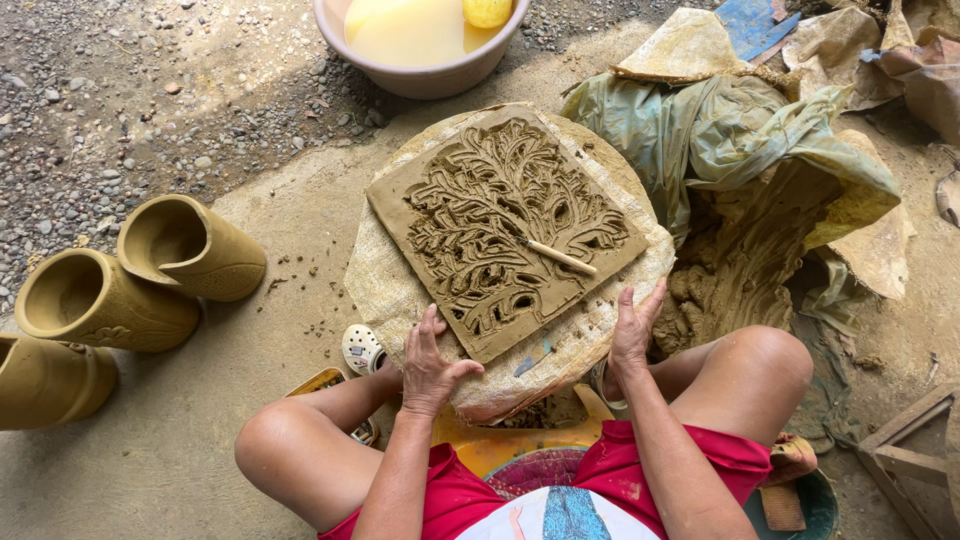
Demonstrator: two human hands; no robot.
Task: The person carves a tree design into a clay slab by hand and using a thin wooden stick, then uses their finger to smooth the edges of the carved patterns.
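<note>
A square slab of wet clay (500,225) carved with a tree relief lies on a round, cloth-covered board (385,285). A thin wooden stick (560,257) rests on the slab's right part. My left hand (432,365) grips the board's near left edge, fingers spread over the cloth. At the near right edge, my right hand (634,328) presses against the board's rim. Neither hand touches the stick.
Three clay pots (185,245) (90,300) (45,380) lie on their sides at the left. A basin (425,75) of yellowish water stands at the top. A lump of raw clay (735,270) wrapped in plastic sheet (720,125) sits to the right. Gravel covers the upper left.
</note>
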